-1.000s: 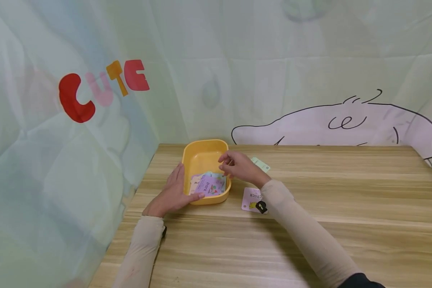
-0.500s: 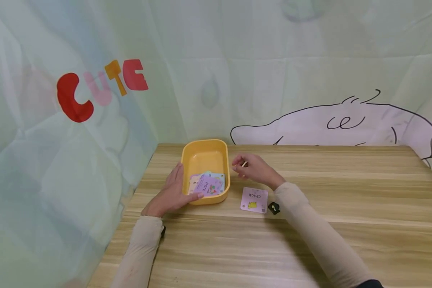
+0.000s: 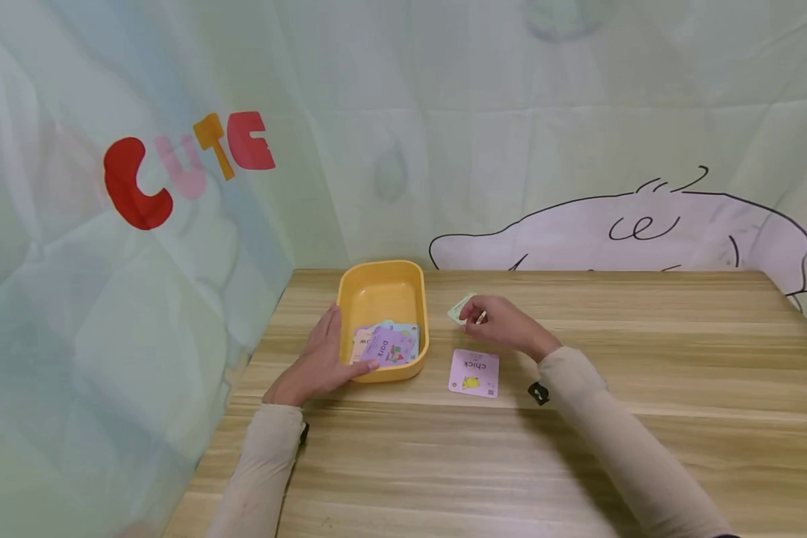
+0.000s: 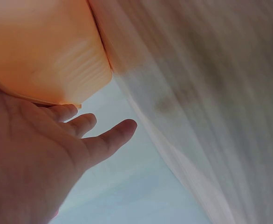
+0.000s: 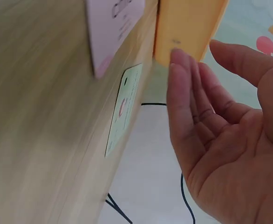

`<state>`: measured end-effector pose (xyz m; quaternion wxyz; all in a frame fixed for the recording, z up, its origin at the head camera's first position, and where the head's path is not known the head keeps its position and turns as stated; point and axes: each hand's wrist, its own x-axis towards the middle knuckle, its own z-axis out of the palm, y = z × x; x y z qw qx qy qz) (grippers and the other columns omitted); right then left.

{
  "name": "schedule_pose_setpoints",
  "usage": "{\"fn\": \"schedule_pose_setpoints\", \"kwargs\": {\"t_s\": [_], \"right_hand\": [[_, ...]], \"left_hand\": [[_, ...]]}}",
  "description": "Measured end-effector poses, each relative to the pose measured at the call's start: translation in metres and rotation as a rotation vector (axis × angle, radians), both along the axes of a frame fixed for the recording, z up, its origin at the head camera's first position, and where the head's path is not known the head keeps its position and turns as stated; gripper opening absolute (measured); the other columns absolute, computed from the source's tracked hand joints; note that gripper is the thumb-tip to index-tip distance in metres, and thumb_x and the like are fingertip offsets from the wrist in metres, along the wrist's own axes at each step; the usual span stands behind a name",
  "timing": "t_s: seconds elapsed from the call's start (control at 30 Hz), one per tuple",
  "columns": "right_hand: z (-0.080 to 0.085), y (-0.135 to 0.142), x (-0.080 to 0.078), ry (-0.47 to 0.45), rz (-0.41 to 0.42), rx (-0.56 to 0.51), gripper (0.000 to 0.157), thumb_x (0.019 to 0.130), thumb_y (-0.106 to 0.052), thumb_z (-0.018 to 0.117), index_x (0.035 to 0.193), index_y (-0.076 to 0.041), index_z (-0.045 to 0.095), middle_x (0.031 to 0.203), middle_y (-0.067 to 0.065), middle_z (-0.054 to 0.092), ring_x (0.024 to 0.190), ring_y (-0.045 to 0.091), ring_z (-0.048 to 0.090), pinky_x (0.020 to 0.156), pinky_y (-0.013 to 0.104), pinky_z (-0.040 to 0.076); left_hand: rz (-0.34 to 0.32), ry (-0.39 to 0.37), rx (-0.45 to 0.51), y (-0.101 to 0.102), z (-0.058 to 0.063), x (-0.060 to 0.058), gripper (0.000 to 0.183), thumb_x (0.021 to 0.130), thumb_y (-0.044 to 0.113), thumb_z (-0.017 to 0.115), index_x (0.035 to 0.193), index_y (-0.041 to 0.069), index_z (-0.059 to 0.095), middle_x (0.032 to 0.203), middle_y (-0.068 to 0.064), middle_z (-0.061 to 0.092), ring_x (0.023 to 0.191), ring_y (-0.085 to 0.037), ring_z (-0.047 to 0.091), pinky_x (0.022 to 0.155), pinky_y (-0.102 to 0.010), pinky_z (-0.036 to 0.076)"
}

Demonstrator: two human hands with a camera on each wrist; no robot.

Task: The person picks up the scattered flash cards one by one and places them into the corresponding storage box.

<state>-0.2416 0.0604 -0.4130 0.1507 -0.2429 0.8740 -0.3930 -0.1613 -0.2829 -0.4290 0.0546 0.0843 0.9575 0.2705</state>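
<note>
My left hand (image 3: 309, 366) rests against the left wall of a yellow tray (image 3: 381, 297), its thumb lying over the near rim. In the left wrist view its fingers (image 4: 109, 141) extend loosely beside the tray's wall. Several word cards lie in the tray's near end, a purple "park" card (image 3: 385, 347) on top. My right hand (image 3: 507, 325) hovers above a pale green card (image 3: 459, 308) on the table. The right wrist view shows that hand's fingers (image 5: 179, 100) loosely bent, apart from the green card and holding nothing. Nearer me lies a pink "chick" card (image 3: 474, 373).
The wooden table (image 3: 632, 388) reaches far to the right of the cards. A printed fabric backdrop (image 3: 484, 134) stands along its back and left edges. A small black device (image 3: 539, 392) sits at the right wrist.
My right hand has moved from above the tray's right rim rightward to over the green card, with its fingers empty. The left hand has stayed against the tray.
</note>
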Motion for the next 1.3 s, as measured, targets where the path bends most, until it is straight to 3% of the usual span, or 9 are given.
{"fn": "schedule_pose_setpoints", "kwargs": {"t_s": [0.3,0.5,0.67,0.83,1.0,1.3], "right_hand": [[-0.001,0.014,0.013,0.044,0.021,0.18,0.027,0.09,-0.018,0.077,0.109,-0.003,0.066,0.099,0.006,0.069,0.092,0.02,0.064,0.085,0.037,0.054],[-0.007,0.018,0.021,0.047,0.022,0.268,0.048,0.082,-0.028,0.086,0.117,-0.001,0.065,0.102,0.006,0.063,0.093,0.021,0.056,0.089,0.04,0.051],[-0.011,0.016,0.027,0.115,0.049,0.351,0.064,0.073,-0.038,0.091,0.118,-0.001,0.064,0.105,0.007,0.056,0.094,0.022,0.052,0.086,0.038,0.048],[-0.012,0.014,0.03,0.153,0.063,0.4,0.056,0.072,-0.035,0.093,0.11,-0.003,0.066,0.102,0.006,0.057,0.093,0.023,0.052,0.085,0.038,0.048],[-0.012,0.01,0.032,0.127,0.058,0.407,0.046,0.075,-0.029,0.091,0.104,-0.005,0.065,0.099,0.004,0.058,0.092,0.022,0.052,0.086,0.038,0.048],[-0.012,0.008,0.037,0.107,0.048,0.422,0.047,0.076,-0.027,0.09,0.106,-0.006,0.062,0.1,0.005,0.058,0.093,0.023,0.051,0.088,0.04,0.047]], "left_hand": [[0.003,-0.001,0.0,0.0,0.001,-0.003,0.134,0.08,0.073,0.069,0.161,0.001,-0.009,0.17,-0.018,-0.009,0.156,-0.037,-0.001,0.123,-0.058,0.016],[0.0,0.004,0.0,0.0,0.001,-0.003,0.133,0.08,0.072,0.07,0.161,0.0,-0.009,0.169,-0.019,-0.008,0.156,-0.037,-0.001,0.123,-0.058,0.016],[0.008,-0.001,0.003,0.0,0.002,-0.003,0.133,0.08,0.072,0.07,0.161,0.001,-0.009,0.17,-0.018,-0.008,0.156,-0.036,-0.001,0.123,-0.058,0.016],[0.009,-0.011,0.002,0.0,0.002,-0.002,0.133,0.08,0.072,0.07,0.161,0.002,-0.01,0.17,-0.018,-0.009,0.156,-0.037,-0.001,0.123,-0.058,0.016],[0.012,-0.018,-0.006,0.0,0.003,-0.001,0.133,0.08,0.072,0.069,0.161,0.001,-0.009,0.169,-0.018,-0.008,0.156,-0.037,0.0,0.123,-0.058,0.016],[0.011,-0.015,0.004,0.001,0.004,0.002,0.133,0.081,0.07,0.07,0.16,-0.001,-0.009,0.169,-0.019,-0.008,0.156,-0.038,-0.001,0.123,-0.057,0.015]]}}
